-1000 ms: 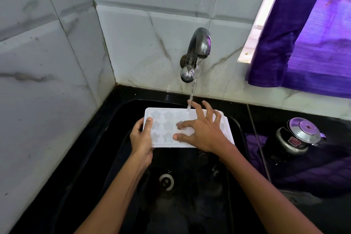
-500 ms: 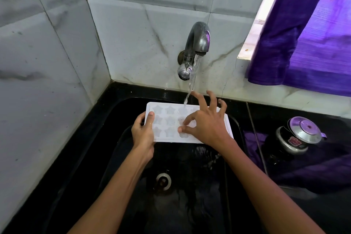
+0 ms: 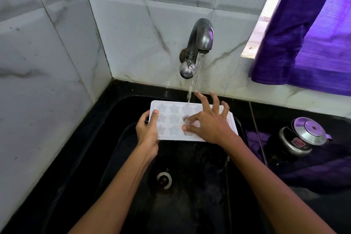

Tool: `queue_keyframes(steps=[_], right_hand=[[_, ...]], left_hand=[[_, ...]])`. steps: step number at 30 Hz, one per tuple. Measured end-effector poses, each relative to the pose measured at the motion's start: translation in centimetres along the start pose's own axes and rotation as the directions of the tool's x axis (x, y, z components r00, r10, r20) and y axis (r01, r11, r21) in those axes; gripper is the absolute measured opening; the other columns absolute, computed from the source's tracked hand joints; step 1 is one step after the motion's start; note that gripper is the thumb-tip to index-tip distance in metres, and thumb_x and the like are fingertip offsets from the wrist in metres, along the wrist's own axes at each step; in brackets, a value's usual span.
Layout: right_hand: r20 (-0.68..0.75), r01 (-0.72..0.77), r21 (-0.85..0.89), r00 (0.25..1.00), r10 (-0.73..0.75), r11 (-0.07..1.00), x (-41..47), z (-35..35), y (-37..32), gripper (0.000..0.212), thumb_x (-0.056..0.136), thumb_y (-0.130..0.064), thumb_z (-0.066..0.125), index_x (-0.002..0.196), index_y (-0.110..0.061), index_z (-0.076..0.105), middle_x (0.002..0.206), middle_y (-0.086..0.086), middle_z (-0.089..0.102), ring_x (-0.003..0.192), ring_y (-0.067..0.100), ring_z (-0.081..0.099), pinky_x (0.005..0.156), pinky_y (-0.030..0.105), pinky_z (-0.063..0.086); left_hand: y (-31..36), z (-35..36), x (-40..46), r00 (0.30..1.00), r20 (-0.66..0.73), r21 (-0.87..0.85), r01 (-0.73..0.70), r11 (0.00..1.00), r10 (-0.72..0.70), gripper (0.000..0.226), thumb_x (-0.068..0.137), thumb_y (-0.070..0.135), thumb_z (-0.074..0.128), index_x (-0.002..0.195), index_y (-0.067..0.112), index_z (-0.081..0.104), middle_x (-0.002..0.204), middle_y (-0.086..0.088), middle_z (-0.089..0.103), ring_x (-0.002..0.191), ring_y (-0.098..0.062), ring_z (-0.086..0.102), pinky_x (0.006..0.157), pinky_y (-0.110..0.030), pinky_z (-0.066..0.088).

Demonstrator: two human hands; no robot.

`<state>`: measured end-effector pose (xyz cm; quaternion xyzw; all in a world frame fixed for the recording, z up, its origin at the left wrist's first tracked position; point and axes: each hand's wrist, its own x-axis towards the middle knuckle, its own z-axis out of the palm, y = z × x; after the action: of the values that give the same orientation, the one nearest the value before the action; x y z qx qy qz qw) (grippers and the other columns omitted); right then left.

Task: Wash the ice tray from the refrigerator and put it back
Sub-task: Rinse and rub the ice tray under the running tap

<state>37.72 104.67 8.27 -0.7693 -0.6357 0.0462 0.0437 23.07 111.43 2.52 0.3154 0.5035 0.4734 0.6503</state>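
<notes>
My right hand (image 3: 210,121) covers the right half of the ice tray (image 3: 171,119), so I can count only about eight star cups. One tray, one tap (image 3: 197,43), one stream, over the black sink (image 3: 190,186). My left hand (image 3: 147,131) grips the tray's nine-o'clock edge; right fingertips curl into the cups, the rest spread. Since half a second ago, little has changed: the forefinger tucked lower.
</notes>
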Motion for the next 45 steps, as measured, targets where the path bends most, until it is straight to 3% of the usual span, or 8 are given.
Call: queue_keyframes(steps=[6,12,19,23,27,32,40,45], right_hand=[[-0.245,-0.011,0.158,0.968,0.050,0.987,-0.3,0.2,0.2,0.025,0.064,-0.062,0.072,0.073,-0.039,0.073,0.153,-0.019,0.013,0.141,0.021,-0.006,0.108,0.047,-0.002],[-0.005,0.083,0.010,0.997,-0.083,0.997,-1.1,0.5,0.2,0.044,0.076,-0.070,0.055,0.114,-0.049,0.060,0.157,-0.011,-0.014,0.138,0.024,-0.029,0.108,0.052,-0.016],[-0.258,0.062,-0.058,0.963,-0.075,0.996,-0.6,1.1,0.1,0.035,0.054,-0.068,0.074,0.077,-0.042,0.069,0.154,0.001,0.028,0.139,0.035,0.003,0.104,0.053,0.000],[-0.209,0.081,-0.062,0.974,-0.093,0.995,-1.2,0.7,0.1,0.051,0.068,-0.079,0.045,0.097,-0.044,0.068,0.159,-0.005,0.006,0.140,0.030,-0.015,0.105,0.053,-0.009],[-0.154,0.043,-0.035,0.987,-0.048,0.998,-1.6,0.1,0.1,0.041,0.067,-0.072,0.062,0.093,-0.041,0.071,0.159,-0.008,0.001,0.138,0.026,-0.021,0.107,0.053,-0.009],[-0.048,0.052,-0.082,0.997,-0.056,0.995,-2.4,0.0,0.1,0.044,0.079,-0.070,0.050,0.113,-0.046,0.063,0.158,-0.010,-0.015,0.136,0.025,-0.030,0.105,0.051,-0.016],[-0.020,-0.071,0.191,0.997,0.076,0.979,-1.5,-1.5,0.5,0.045,0.044,-0.076,0.071,0.071,-0.040,0.072,0.156,-0.020,0.008,0.143,0.018,-0.016,0.111,0.057,-0.004],[-0.011,-0.086,0.229,0.996,0.091,0.970,0.7,-0.9,0.0,0.035,0.072,-0.070,0.058,0.095,-0.043,0.063,0.156,-0.012,0.014,0.145,0.020,-0.015,0.110,0.060,-0.006]], left_hand=[[0.3,0.5,0.6,0.998,-0.056,-0.025,-0.010,1.000,0.009,0.032,0.093,0.024,0.058,0.121,0.011,0.057,0.092,-0.002,0.066,0.078,-0.017,0.065,0.059,-0.029,0.054],[1.4,0.9,1.5,0.998,-0.052,-0.025,-0.033,0.999,0.032,0.027,0.093,0.025,0.057,0.118,0.015,0.057,0.088,-0.001,0.066,0.076,-0.016,0.065,0.059,-0.029,0.055],[2.1,1.9,1.4,0.999,-0.013,-0.020,-0.043,0.999,0.042,0.017,0.093,0.024,0.056,0.110,0.019,0.058,0.088,-0.001,0.066,0.075,-0.016,0.064,0.058,-0.027,0.056],[2.2,1.8,1.3,0.998,-0.017,-0.006,-0.059,0.998,0.059,0.019,0.093,0.024,0.057,0.112,0.018,0.058,0.089,-0.001,0.066,0.077,-0.016,0.065,0.063,-0.030,0.055],[1.4,1.4,0.8,1.000,-0.015,-0.011,-0.018,1.000,0.018,0.027,0.093,0.025,0.057,0.118,0.014,0.057,0.092,-0.004,0.067,0.079,-0.019,0.065,0.063,-0.032,0.054],[1.1,1.4,0.3,1.000,-0.007,-0.015,-0.008,1.000,0.008,0.030,0.093,0.025,0.056,0.120,0.012,0.057,0.098,-0.007,0.067,0.081,-0.020,0.065,0.064,-0.032,0.055],[0.5,1.7,-0.6,0.999,0.034,0.036,0.006,0.999,-0.008,0.029,0.093,0.027,0.057,0.119,0.014,0.058,0.100,-0.008,0.068,0.085,-0.021,0.066,0.064,-0.032,0.054],[0.3,1.6,-1.7,0.995,0.089,0.059,0.030,0.998,-0.036,0.022,0.093,0.029,0.056,0.113,0.019,0.059,0.096,-0.007,0.069,0.082,-0.022,0.068,0.062,-0.032,0.056]])
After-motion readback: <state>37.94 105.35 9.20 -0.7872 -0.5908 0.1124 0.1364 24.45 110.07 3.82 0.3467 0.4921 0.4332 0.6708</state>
